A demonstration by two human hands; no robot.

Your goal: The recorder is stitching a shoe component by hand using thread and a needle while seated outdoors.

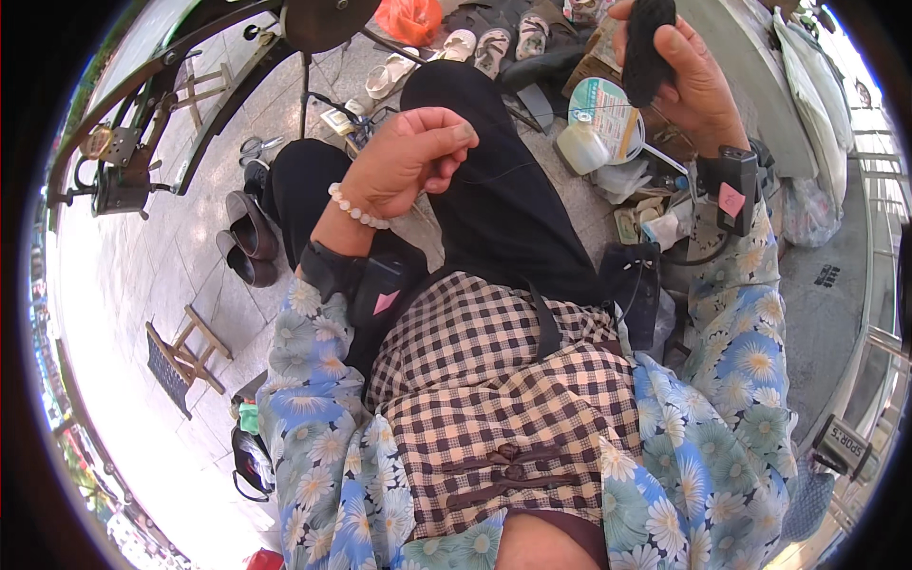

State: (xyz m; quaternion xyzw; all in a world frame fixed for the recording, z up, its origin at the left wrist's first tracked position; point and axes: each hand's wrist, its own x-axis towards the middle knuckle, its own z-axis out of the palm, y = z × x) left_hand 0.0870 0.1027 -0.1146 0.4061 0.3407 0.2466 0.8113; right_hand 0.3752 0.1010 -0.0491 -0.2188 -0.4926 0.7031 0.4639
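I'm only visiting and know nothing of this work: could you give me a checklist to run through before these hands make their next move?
1. Black item secure: ok; the right hand grips the black item.
2. Left fingers' contents: cannot tell; the left hand is pinched closed, and anything tiny there is unclear.
3. Bracelet on: ok; the pale beaded bracelet circles the left wrist.
4. Scissors in hand: not ok; the scissors lie on the ground, away from both hands.
5. Fan put down: ok; neither hand holds the round fan.

Hands (403,163) apart, right higher
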